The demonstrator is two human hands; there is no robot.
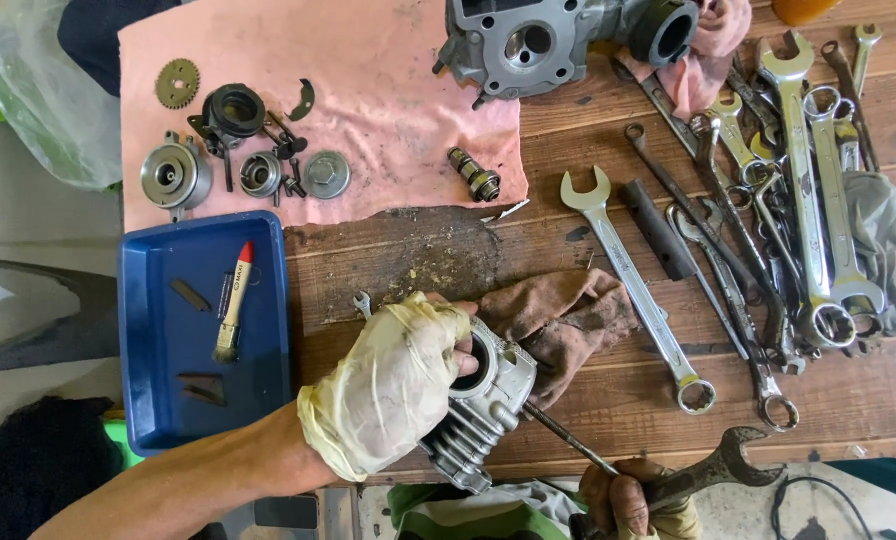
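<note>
Right hand point(620, 500), bare and grimy, closed around a thin metal rod point(566, 436) whose tip touches the finned engine cylinder point(476, 410); a dark open-end spanner point(720, 466) lies just right of it. Left hand point(393, 390), in a pale stained glove, gripping the cylinder from above, fingers curled into its bore. Brown rag point(565, 318) just beyond the cylinder. Blue tray point(153, 400) left of the gloved hand; spanners point(818, 200) well to the right
</note>
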